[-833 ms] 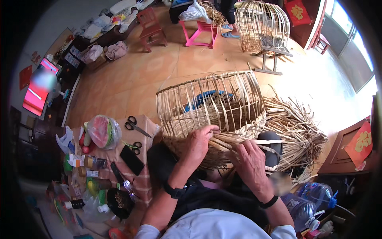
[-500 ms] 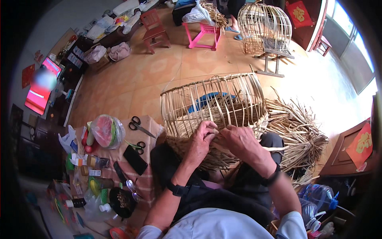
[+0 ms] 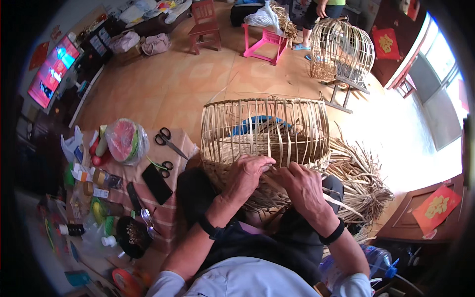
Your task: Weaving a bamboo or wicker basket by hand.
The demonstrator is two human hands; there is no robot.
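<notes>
A half-woven straw basket (image 3: 232, 144) rests before my knees, its lower wall densely braided and its upper part bare upright stakes up to a rim. My left hand (image 3: 246, 173) is closed at the top edge of the braided part, fingers pinching a straw strand against the stakes. Close beside it, my right hand (image 3: 303, 187) is also closed on a strand, thumb and fingertips together. A pale flat straw strip (image 3: 335, 200) sticks out from beneath my right hand toward the right. The fingers partly hide where the strands cross.
A large bundle of dry straw (image 3: 358, 180) lies right of the basket. On the cloth-covered table (image 3: 170, 136) at left are scissors (image 3: 169, 142), a phone (image 3: 157, 184) and wrapped watermelon (image 3: 127, 141). Farther off stand a pink stool (image 3: 265, 45), another basket (image 3: 341, 49) and a person (image 3: 324, 10).
The whole view has shifted, showing more of the person at the back. My left fingers have moved over the strand toward my right hand. Both hands stay at the braided edge.
</notes>
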